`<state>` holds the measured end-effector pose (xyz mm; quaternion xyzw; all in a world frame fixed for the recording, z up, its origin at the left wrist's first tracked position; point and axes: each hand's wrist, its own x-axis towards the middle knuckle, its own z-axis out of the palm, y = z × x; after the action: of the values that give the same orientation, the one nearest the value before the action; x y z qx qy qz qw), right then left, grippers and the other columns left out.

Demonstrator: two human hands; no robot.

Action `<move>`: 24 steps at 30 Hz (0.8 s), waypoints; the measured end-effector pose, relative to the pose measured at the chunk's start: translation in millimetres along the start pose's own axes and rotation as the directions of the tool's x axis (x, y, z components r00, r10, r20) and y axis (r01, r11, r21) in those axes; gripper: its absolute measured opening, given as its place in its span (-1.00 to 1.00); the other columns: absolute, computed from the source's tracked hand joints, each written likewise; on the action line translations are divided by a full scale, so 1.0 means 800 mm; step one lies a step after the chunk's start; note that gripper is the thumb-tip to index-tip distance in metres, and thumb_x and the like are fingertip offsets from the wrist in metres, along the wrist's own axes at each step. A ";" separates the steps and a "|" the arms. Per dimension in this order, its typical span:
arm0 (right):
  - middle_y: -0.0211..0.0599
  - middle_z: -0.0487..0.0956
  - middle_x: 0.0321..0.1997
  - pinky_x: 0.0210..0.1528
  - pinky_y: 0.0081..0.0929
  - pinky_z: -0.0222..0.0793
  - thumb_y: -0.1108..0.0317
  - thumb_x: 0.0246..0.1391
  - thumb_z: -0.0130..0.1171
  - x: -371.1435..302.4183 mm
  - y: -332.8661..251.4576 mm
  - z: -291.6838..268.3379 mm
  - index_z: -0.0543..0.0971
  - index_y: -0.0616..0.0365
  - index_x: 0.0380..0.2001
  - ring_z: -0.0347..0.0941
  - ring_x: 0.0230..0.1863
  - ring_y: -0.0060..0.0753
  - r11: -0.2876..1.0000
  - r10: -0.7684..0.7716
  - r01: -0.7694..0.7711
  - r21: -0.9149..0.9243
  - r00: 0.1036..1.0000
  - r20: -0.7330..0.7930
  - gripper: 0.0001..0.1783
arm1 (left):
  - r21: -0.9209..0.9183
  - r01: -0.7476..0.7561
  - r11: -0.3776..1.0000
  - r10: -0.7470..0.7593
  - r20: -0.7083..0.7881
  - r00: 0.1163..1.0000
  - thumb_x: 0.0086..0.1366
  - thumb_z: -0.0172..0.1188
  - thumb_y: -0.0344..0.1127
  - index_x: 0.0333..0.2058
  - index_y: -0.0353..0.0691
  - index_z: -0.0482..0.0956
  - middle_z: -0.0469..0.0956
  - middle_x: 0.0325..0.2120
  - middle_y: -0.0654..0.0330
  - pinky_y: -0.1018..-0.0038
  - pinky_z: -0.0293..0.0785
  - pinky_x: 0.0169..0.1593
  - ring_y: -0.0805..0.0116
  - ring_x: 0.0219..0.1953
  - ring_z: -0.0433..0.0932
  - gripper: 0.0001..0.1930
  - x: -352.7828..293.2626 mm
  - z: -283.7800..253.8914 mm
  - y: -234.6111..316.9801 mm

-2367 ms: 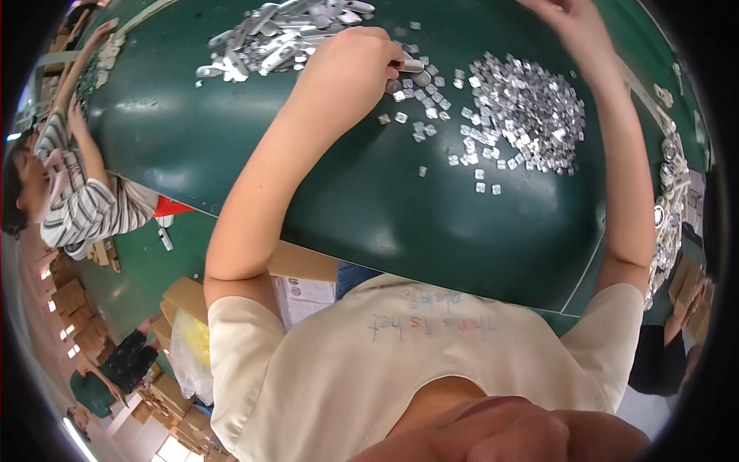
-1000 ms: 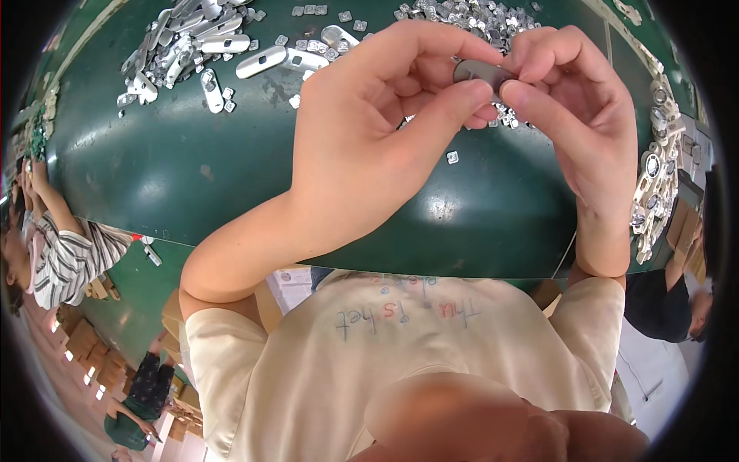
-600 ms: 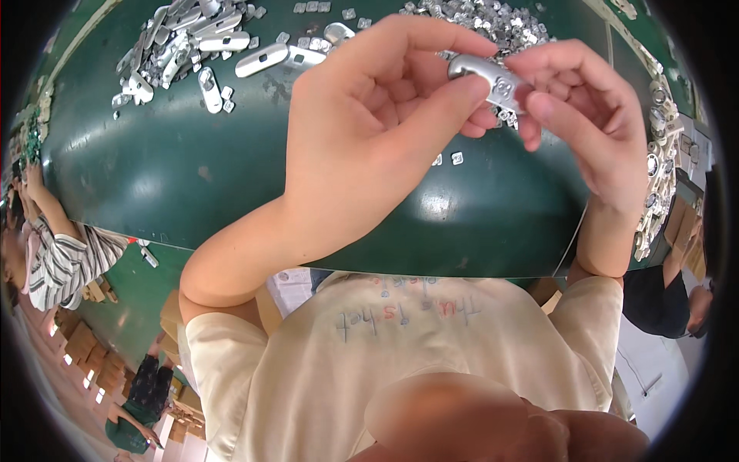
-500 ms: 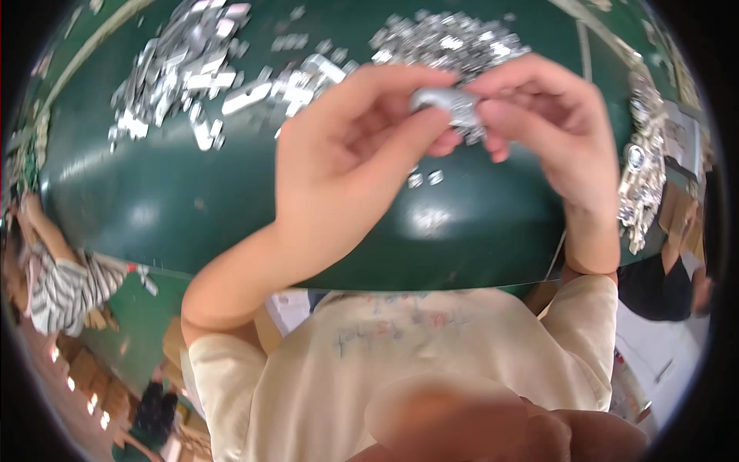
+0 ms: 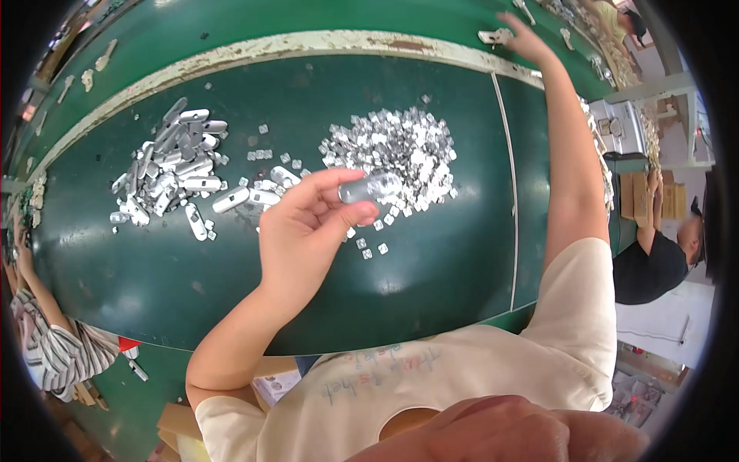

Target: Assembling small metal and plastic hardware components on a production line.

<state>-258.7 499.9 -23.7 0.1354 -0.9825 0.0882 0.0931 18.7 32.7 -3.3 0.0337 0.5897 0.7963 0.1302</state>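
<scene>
Nearest, at the bottom of the frame, is the person's pale cream shirt (image 5: 462, 385), with the bench edge just above it. The bench (image 5: 154, 285) is a dark green surface, worn and a little glossy, with a light glare spot at lower centre. A thin pale line (image 5: 514, 231) runs down it right of centre, and a chipped cream band (image 5: 308, 45) arcs across the top, with brighter green beyond.

The left hand (image 5: 304, 231) is raised over the middle of the bench, thumb and fingers pinched on a small silver metal piece (image 5: 371, 187) that juts to the right. Below it a few tiny silver bits (image 5: 369, 248) lie scattered on the green.

Farther back, in the upper middle, is a heap of small silver squares (image 5: 392, 154). To the upper left lies a looser pile of longer silver cases (image 5: 173, 169), some strays trailing toward the hand.

The right arm stretches up the right side; the right hand (image 5: 517, 35) reaches the far top edge, fingers spread, touching a silver part (image 5: 493, 36) on the brighter strip. Whether it grips that part I cannot tell.

At the right edge a person in a black top (image 5: 650, 269) stands by stacked cardboard boxes (image 5: 643, 196). At the lower left edge is a striped sleeve (image 5: 54, 354) of another worker.
</scene>
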 end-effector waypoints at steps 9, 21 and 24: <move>-0.33 0.44 -0.12 -0.07 -0.53 0.32 0.27 0.11 0.04 -0.059 -0.209 -0.024 0.43 0.23 -0.11 0.37 -0.19 -0.50 0.368 0.044 -0.092 0.925 0.996 0.082 -0.68 | 0.072 0.042 0.996 -0.041 -0.028 0.999 0.14 0.12 -0.60 -0.13 -0.42 0.44 0.56 -0.41 0.10 0.62 0.48 -0.26 0.44 -0.37 0.57 -0.72 0.004 -0.002 0.008; 0.02 0.42 -0.14 -0.13 -0.44 0.28 0.53 -0.18 0.16 -0.214 -0.395 -0.056 0.48 0.37 -0.20 0.36 -0.16 -0.21 0.679 -0.428 0.385 0.625 0.899 -0.089 -0.63 | 0.165 -0.052 0.985 0.058 -0.031 0.998 0.10 0.14 -0.61 -0.20 -0.38 0.48 0.57 -0.44 0.19 0.63 0.51 -0.26 0.53 -0.36 0.56 -0.75 -0.006 0.015 -0.007; -0.01 0.42 -0.16 -0.13 -0.44 0.28 0.54 -0.18 0.17 -0.220 -0.400 -0.057 0.49 0.37 -0.21 0.36 -0.17 -0.22 0.693 -0.402 0.348 0.632 0.914 -0.062 -0.64 | 0.066 -0.056 0.996 0.057 -0.012 0.998 0.09 0.14 -0.61 -0.19 -0.36 0.48 0.58 -0.41 0.18 0.60 0.52 -0.24 0.51 -0.33 0.56 -0.74 -0.010 0.017 -0.004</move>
<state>5.5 249.4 31.5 0.3595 -0.8496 0.3854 0.0182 29.8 44.3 -1.7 0.0488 0.6152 0.7802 0.1024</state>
